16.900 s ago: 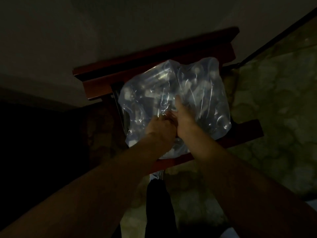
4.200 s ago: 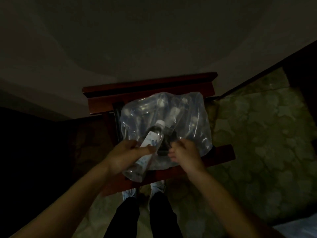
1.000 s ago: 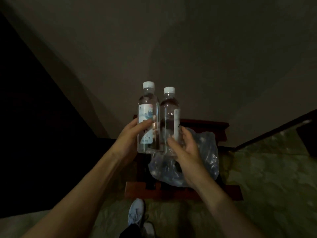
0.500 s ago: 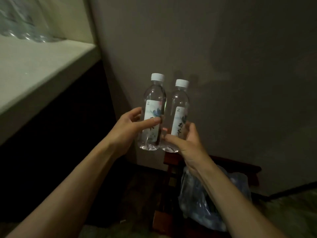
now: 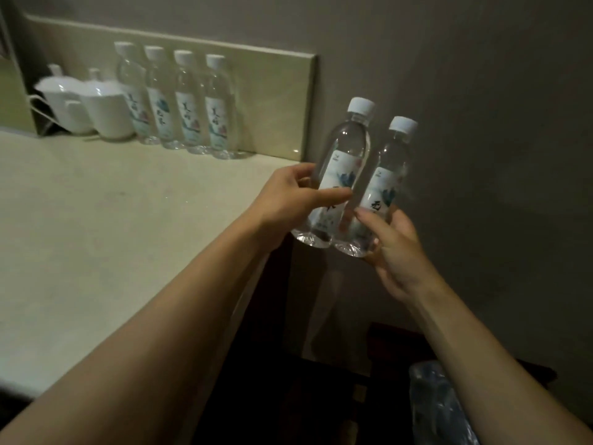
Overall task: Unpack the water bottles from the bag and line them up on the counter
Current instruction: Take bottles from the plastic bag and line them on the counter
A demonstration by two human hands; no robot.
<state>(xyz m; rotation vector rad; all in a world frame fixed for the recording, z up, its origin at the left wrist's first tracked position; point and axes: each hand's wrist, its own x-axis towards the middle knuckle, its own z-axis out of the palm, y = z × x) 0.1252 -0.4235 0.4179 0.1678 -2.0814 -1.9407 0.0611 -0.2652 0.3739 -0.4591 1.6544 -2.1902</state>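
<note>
My left hand (image 5: 288,197) grips a clear water bottle (image 5: 345,155) with a white cap and a printed label. My right hand (image 5: 393,245) holds a second, matching bottle (image 5: 386,175) right beside it. Both bottles are upright, side by side, in the air just past the right end of the pale counter (image 5: 96,220). Several bottles of the same kind (image 5: 183,101) stand in a row against the backsplash at the back of the counter. The clear plastic bag (image 5: 436,409) shows at the lower right, on a dark wooden stand.
Two white lidded teacups (image 5: 86,104) stand left of the bottle row, next to a mirror edge at the far left. A beige backsplash (image 5: 272,101) ends at the grey wall. Below the counter's right end it is dark.
The view has swung left and up to the counter, so the bottle row and cups now show. Both hands have carried their bottles towards the counter's right end.
</note>
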